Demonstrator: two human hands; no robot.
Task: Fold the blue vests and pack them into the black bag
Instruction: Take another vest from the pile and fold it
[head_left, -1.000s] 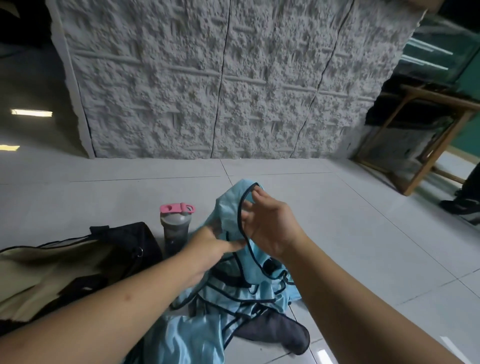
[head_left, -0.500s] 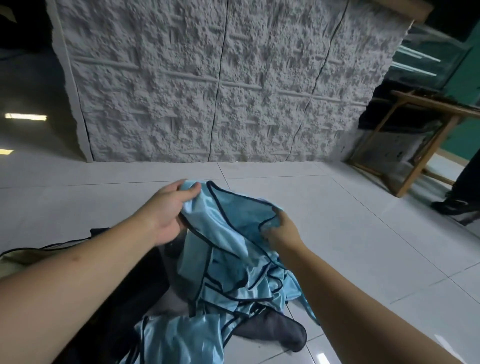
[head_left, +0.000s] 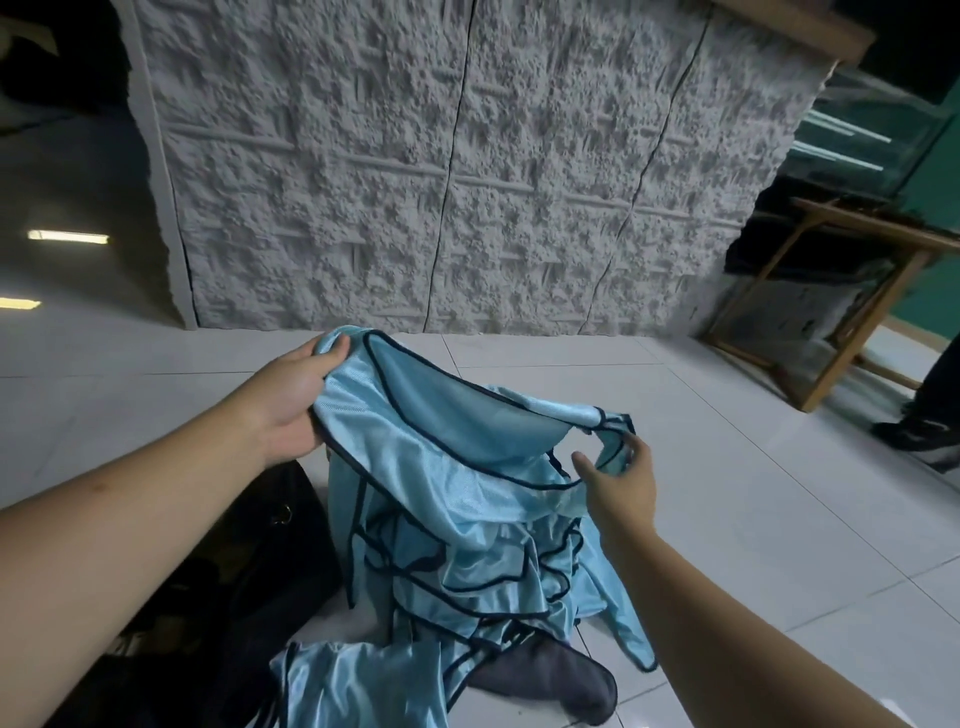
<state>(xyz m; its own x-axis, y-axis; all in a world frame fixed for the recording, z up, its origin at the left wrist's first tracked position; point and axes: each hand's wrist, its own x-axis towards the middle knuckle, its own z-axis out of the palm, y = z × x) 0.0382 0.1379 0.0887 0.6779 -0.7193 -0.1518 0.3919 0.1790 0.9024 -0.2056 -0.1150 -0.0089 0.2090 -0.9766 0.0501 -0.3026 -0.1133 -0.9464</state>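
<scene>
Black bag (head_left: 249, 587) lying open on floor at left, partly hidden under left forearm; no folded vest visible inside

Left hand (head_left: 291, 400) gripping one shoulder of raised blue vest (head_left: 452, 452), fingers curling over edge

Vest hanging spread between hands above pile of vests (head_left: 467, 597) on tiled floor (head_left: 727, 519), beside bag

Right hand (head_left: 618, 483) reaching at opposite strap, fingers loose, not yet closing on it

Judgement: task sitting at early stage; first vest being opened out, folding and packing remaining
</scene>
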